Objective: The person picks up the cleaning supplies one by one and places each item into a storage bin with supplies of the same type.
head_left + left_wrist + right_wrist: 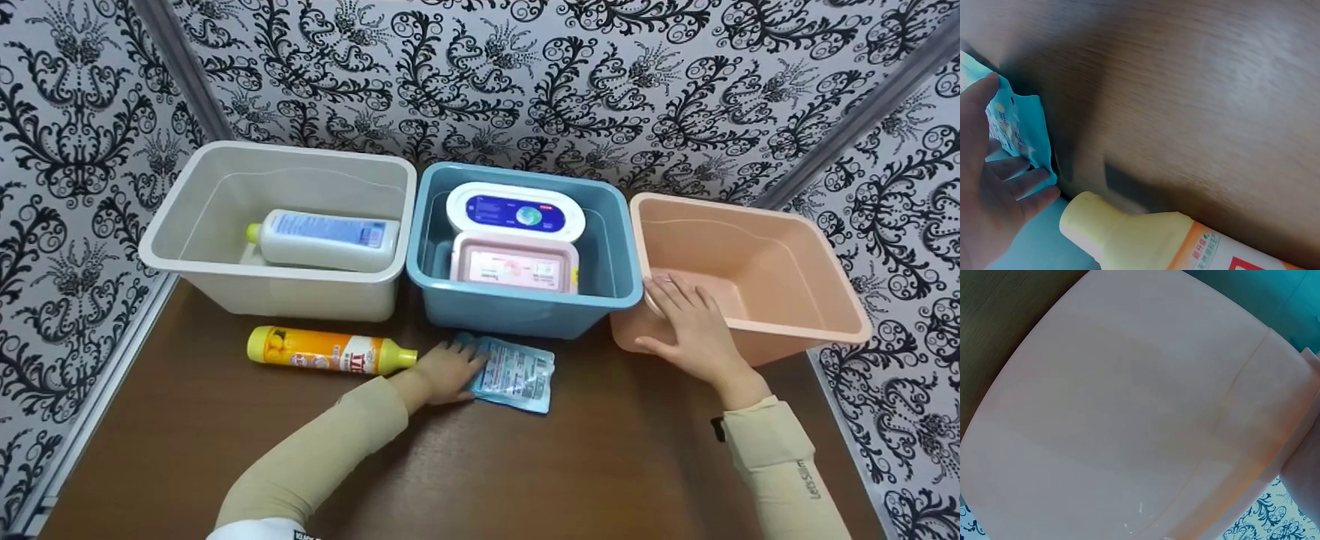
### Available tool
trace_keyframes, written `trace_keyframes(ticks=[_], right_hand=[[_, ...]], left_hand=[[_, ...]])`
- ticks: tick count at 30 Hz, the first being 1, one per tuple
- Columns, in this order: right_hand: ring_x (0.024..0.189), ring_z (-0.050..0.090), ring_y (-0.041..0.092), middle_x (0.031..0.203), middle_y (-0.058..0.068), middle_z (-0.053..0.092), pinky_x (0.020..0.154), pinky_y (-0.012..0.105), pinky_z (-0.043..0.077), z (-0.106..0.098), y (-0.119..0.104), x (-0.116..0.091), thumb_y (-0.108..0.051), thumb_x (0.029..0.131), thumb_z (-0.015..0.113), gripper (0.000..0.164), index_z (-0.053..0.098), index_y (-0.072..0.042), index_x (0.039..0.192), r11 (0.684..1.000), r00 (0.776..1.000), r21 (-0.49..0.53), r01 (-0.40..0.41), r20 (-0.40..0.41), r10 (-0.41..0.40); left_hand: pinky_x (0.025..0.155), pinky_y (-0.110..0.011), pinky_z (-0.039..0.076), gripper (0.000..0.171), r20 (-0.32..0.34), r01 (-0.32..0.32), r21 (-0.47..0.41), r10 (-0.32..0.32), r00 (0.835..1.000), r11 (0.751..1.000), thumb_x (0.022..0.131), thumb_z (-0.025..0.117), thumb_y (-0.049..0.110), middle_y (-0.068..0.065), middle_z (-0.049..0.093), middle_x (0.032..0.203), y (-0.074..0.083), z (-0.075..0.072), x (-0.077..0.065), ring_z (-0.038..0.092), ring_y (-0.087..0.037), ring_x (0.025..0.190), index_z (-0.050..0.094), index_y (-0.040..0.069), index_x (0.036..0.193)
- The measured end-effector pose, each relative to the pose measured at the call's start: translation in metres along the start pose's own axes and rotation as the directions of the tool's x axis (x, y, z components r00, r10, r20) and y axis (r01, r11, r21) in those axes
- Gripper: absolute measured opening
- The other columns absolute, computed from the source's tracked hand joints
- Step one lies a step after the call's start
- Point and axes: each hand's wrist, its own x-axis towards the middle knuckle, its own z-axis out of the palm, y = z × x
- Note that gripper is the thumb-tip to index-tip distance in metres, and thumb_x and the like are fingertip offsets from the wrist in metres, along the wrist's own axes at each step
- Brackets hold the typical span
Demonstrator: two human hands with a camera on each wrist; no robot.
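Two poses, set well apart: your left hand (447, 372) is palm down, its left forearm (319, 446) slanting in from the lower left, thumb and extended fingers spread over the left end of the blue pouch (517, 377). That pouch lies on the brown table (540, 480), just in front of the blue bin (517, 311) and right of the orange bottle (319, 351). Your right hand (696, 334), its right forearm (784, 465) angled in from the lower right, rests straight, parted fingers over the near-left rim of the peach bin (795, 331), thumb outside it.
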Motion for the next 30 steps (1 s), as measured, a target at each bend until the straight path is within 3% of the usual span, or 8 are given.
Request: trace_keyframes(ticks=[6, 11, 14, 18, 23, 27, 30], right_hand=[[0.135, 0.031, 0.037, 0.143, 0.017, 0.044, 0.108, 0.060, 0.019, -0.002, 0.000, 0.000, -0.043, 0.073, 0.072, 0.085, 0.039, -0.006, 0.142, 1.000, 1.000, 0.008, -0.007, 0.007, 0.007], [0.134, 0.031, 0.038, 0.142, 0.018, 0.044, 0.108, 0.060, 0.019, -0.001, -0.001, 0.000, -0.041, 0.073, 0.074, 0.085, 0.040, -0.004, 0.141, 1.000, 1.000, 0.001, -0.006, 0.008, 0.006], [0.134, 0.031, 0.038, 0.143, 0.018, 0.044, 0.108, 0.060, 0.020, -0.001, 0.000, 0.000, -0.045, 0.074, 0.072, 0.085, 0.039, -0.005, 0.142, 1.000, 1.000, 0.004, -0.010, 0.013, 0.010], [0.134, 0.032, 0.038, 0.143, 0.017, 0.044, 0.107, 0.059, 0.020, 0.000, 0.001, 0.000, -0.047, 0.074, 0.070, 0.085, 0.039, -0.007, 0.142, 1.000, 1.000, 0.003, -0.003, 0.006, 0.003], [0.132, 0.035, 0.038, 0.140, 0.017, 0.047, 0.106, 0.058, 0.024, 0.003, 0.003, 0.000, -0.044, 0.072, 0.072, 0.085, 0.040, -0.006, 0.141, 0.999, 0.999, -0.012, 0.030, -0.037, -0.031], [0.132, 0.035, 0.038, 0.140, 0.017, 0.047, 0.106, 0.058, 0.023, 0.004, 0.003, 0.000, -0.042, 0.071, 0.073, 0.085, 0.040, -0.007, 0.141, 0.999, 0.999, -0.010, 0.032, -0.039, -0.032], [0.133, 0.034, 0.038, 0.141, 0.017, 0.046, 0.106, 0.058, 0.023, 0.003, 0.003, 0.001, -0.042, 0.072, 0.073, 0.085, 0.040, -0.007, 0.142, 1.000, 0.999, -0.009, 0.023, -0.031, -0.024]], left_hand=[[0.104, -0.042, 0.040, 0.067, 0.024, -0.011, 0.014, 0.011, 1.000, 1.000, 0.092, 0.048, 0.053, -0.012, 0.043, 0.144, -0.001, 0.002, 0.004, 0.044, -0.027, 0.131, 0.036, 0.014, 0.145], [0.096, -0.038, 0.047, 0.064, 0.026, -0.026, 0.039, 0.025, 0.999, 0.999, 0.093, 0.048, 0.050, -0.011, 0.054, 0.133, 0.001, 0.002, 0.006, 0.057, -0.023, 0.113, 0.038, 0.013, 0.144], [0.085, -0.035, 0.052, 0.059, 0.002, -0.029, 0.065, 0.029, 1.000, 0.997, 0.094, 0.049, 0.046, -0.009, 0.062, 0.117, 0.003, 0.002, 0.006, 0.062, -0.020, 0.097, 0.041, 0.011, 0.141], [0.068, -0.034, 0.054, 0.044, -0.078, -0.034, 0.079, 0.040, 0.996, 0.996, 0.096, 0.048, 0.033, -0.008, 0.064, 0.096, 0.005, 0.004, 0.007, 0.062, -0.019, 0.080, 0.050, 0.008, 0.132], [0.059, -0.035, 0.053, 0.026, -0.125, -0.044, 0.036, 0.048, 0.991, 0.998, 0.096, 0.047, 0.024, -0.006, 0.064, 0.080, 0.002, 0.001, 0.007, 0.060, -0.019, 0.068, 0.060, 0.010, 0.113], [0.060, -0.034, 0.053, 0.021, -0.123, -0.051, -0.025, 0.048, 0.991, 0.998, 0.095, 0.050, 0.025, -0.004, 0.065, 0.076, -0.002, -0.003, 0.007, 0.059, -0.018, 0.067, 0.063, 0.013, 0.105], [0.060, -0.034, 0.053, 0.021, -0.169, -0.077, -0.089, 0.062, 0.984, 0.993, 0.095, 0.050, 0.025, -0.004, 0.067, 0.075, -0.003, -0.006, 0.007, 0.060, -0.017, 0.066, 0.065, 0.014, 0.104]])
